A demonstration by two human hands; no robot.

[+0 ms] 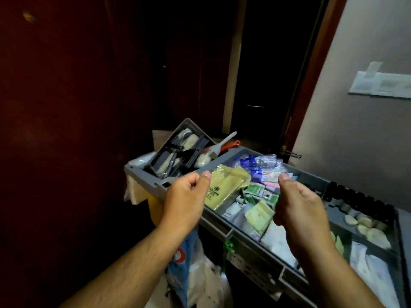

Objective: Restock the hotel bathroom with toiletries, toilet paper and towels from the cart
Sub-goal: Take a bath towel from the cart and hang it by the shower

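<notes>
We are at the cart, picking toiletries out of its grey tray [251, 250]; nothing looks ready to carry to the bathroom yet, so we judge the task to be in its early gathering step. Both hands hover just above the tray. The left grip [186, 196] is pressed together, fingers curled and thumb laid against the forefinger, with nothing visible in it; it hangs over the tray's near rim, beside the yellow packets [224, 187]. The right grip [298, 203] is also curled, thumb up, just above the green sachets [260, 194] and near the clear bag of blue items [260, 163]. Its fingers face away from us, so we cannot tell whether it pinches anything. Small pale soaps [367, 225] lie further right in another compartment. Next we would need to open one grip and lower it onto a chosen packet, lifting only that one from the loose pile.
</notes>
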